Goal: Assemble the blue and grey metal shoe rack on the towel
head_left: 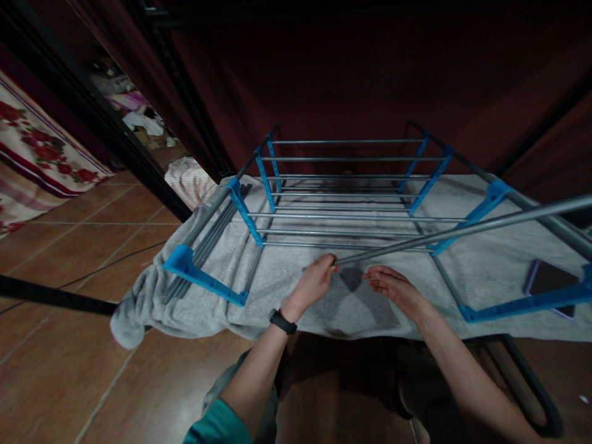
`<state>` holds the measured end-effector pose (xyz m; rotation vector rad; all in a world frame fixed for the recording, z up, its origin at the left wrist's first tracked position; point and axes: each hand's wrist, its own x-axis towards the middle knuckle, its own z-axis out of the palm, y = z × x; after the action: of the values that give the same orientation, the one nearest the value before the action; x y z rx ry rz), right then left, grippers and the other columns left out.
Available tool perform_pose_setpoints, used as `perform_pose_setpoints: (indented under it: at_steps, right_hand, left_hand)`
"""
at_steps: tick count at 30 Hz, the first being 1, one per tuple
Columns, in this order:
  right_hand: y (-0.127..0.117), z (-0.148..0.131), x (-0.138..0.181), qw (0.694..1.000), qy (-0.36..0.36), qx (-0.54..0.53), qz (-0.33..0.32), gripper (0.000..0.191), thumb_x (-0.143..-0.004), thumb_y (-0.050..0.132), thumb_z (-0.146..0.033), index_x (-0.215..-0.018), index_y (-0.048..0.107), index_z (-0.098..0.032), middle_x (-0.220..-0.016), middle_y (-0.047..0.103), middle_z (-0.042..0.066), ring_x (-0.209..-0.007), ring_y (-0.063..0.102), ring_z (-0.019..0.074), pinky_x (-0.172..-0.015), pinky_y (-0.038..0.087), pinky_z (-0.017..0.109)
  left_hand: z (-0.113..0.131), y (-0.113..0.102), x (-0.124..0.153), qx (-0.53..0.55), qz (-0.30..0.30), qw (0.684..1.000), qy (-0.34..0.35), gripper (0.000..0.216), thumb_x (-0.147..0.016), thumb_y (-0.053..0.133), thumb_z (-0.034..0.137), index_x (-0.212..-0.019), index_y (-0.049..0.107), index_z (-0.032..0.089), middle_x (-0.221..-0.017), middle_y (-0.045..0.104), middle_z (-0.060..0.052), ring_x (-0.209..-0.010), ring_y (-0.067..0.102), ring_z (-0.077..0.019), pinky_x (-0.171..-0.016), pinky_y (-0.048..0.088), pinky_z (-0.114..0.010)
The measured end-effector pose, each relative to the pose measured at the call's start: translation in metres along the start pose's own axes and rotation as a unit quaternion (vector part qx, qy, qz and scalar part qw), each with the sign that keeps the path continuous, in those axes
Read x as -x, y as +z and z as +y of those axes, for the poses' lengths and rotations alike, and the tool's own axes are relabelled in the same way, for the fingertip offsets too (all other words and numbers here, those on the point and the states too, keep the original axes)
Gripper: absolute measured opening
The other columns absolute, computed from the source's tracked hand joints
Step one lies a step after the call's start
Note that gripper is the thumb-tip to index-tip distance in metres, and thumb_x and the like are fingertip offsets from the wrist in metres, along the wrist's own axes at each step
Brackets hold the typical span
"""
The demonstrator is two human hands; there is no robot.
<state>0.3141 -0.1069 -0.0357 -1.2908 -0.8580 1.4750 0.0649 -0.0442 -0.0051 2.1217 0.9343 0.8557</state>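
My left hand [314, 282], wearing a dark wristband [282, 322], is closed around the near end of a long grey metal rod [444, 235]. The rod slants up and out of view to the right. Just right of that end, my right hand [395, 288] has its fingertips pinched together, apart from the rod; a tiny pale thing may show at the tips, too small to name. Beyond both hands stands a rack of grey tubes with blue plastic brackets [247, 213], several thin bars [351, 158] running across it.
A grey blanket [296, 314] lies under the rack. Several loose grey rods [203, 246] lie at its left side, and a dark phone-like object [550, 280] at the right. Dark red curtains [324, 80] hang behind. Tiled floor [69, 351] extends left, with black metal bars crossing it.
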Motion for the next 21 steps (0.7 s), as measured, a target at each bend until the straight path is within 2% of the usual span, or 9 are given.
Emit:
perform_pose_setpoints:
  at_steps: [4,7,10,15,21]
  right_hand:
    - [0.006,0.003,-0.002,0.998,-0.039,0.011,0.050,0.034,-0.068,0.082,-0.047,-0.093,0.073,-0.027,-0.102,0.075,0.006,-0.086,0.066,0.0199,-0.078,0.052,0.034]
    - [0.003,0.004,-0.004,0.989,-0.090,0.030,0.110,0.034,-0.068,0.081,-0.048,-0.093,0.071,-0.028,-0.099,0.075,0.004,-0.086,0.065,0.0199,-0.077,0.051,0.034]
    - [0.000,0.003,-0.006,0.982,-0.118,0.061,0.136,0.036,-0.068,0.080,-0.050,-0.095,0.070,-0.029,-0.099,0.075,0.004,-0.090,0.065,0.0210,-0.077,0.052,0.035]
    - [0.004,0.005,-0.009,0.981,-0.131,0.100,0.100,0.040,-0.069,0.078,-0.052,-0.100,0.069,-0.029,-0.105,0.073,0.005,-0.098,0.064,0.0236,-0.079,0.051,0.036]
    - [0.016,0.016,-0.009,0.983,-0.125,0.132,0.039,0.042,-0.071,0.077,-0.046,-0.109,0.069,-0.030,-0.117,0.070,0.005,-0.103,0.065,0.0233,-0.094,0.049,0.040]
  left_hand:
    - [0.006,0.000,-0.004,0.067,0.042,0.997,-0.022,0.011,-0.096,0.046,0.019,-0.091,0.055,0.022,-0.089,0.067,-0.002,-0.085,0.064,-0.0169,-0.078,0.048,-0.029]
    - [0.011,-0.007,-0.007,0.086,0.095,0.991,-0.038,0.011,-0.094,0.047,0.018,-0.088,0.056,0.021,-0.090,0.068,-0.002,-0.083,0.062,-0.0156,-0.079,0.048,-0.029]
    - [0.015,-0.011,-0.008,0.107,0.122,0.986,-0.042,0.010,-0.094,0.048,0.020,-0.090,0.057,0.021,-0.093,0.068,-0.003,-0.085,0.061,-0.0152,-0.081,0.048,-0.029]
    - [0.017,-0.003,-0.009,0.157,0.094,0.983,-0.033,0.007,-0.094,0.051,0.022,-0.095,0.057,0.020,-0.094,0.069,-0.004,-0.090,0.063,-0.0159,-0.084,0.049,-0.030]
    - [0.026,0.014,-0.009,0.226,0.060,0.972,-0.022,0.005,-0.095,0.054,0.023,-0.097,0.056,0.020,-0.099,0.070,-0.006,-0.100,0.066,-0.0185,-0.092,0.050,-0.034]
